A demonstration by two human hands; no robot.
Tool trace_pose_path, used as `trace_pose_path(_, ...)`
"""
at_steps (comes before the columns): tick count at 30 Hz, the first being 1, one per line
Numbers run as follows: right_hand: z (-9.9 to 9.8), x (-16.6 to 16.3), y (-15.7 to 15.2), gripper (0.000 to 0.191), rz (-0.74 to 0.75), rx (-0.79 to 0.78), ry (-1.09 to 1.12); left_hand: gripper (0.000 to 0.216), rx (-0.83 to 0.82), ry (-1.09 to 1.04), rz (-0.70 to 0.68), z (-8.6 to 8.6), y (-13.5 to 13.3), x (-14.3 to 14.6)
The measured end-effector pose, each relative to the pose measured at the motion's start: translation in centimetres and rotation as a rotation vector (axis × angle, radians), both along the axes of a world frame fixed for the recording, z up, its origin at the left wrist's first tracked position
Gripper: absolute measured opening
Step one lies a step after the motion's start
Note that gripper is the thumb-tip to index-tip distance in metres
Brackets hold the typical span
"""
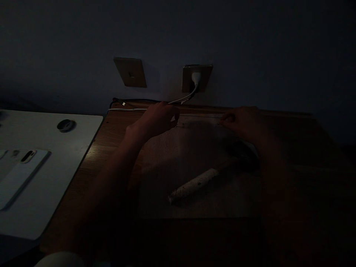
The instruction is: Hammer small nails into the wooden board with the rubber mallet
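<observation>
The scene is very dark. A flat pale board (pixel 194 193) lies on a brown wooden table (pixel 102 148). On the board rests a hammer (pixel 194 184) with a light handle and a dark head. My left hand (pixel 158 118) reaches to the board's far left corner, fingers curled in a pinch near a small pale item I cannot make out. My right hand (pixel 241 122) rests at the board's far right edge, fingers curled down on it.
Two wall plates sit above the table: a blank one (pixel 130 72) and a socket (pixel 196 78) with a white plug and cable running left along the table's back edge. A white surface (pixel 55 174) with a dark round object (pixel 66 125) lies to the left.
</observation>
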State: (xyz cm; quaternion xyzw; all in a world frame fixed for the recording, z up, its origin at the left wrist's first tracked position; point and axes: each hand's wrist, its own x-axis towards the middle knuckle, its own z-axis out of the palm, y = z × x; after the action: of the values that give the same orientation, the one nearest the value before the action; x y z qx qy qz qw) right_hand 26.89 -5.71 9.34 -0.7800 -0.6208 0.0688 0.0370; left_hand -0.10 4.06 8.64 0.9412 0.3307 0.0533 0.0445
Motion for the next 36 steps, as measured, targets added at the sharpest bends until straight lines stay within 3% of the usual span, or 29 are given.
trace_pose_path(16,-1.4,0.0,0.1,0.011,0.049,0.058,-0.003,0.020,-0.079,-0.016,-0.060,-0.3,-0.2,0.2)
trace_pose_path(24,-1.4,-0.2,0.3,0.014,0.098,0.017,-0.001,0.025,-0.084,-0.041,-0.075,-1.3,0.3,0.2)
trace_pose_path(36,-2.8,0.9,1.0,0.016,0.158,-0.036,-0.016,0.028,-0.084,0.018,-0.074,-1.3,0.1,0.9)
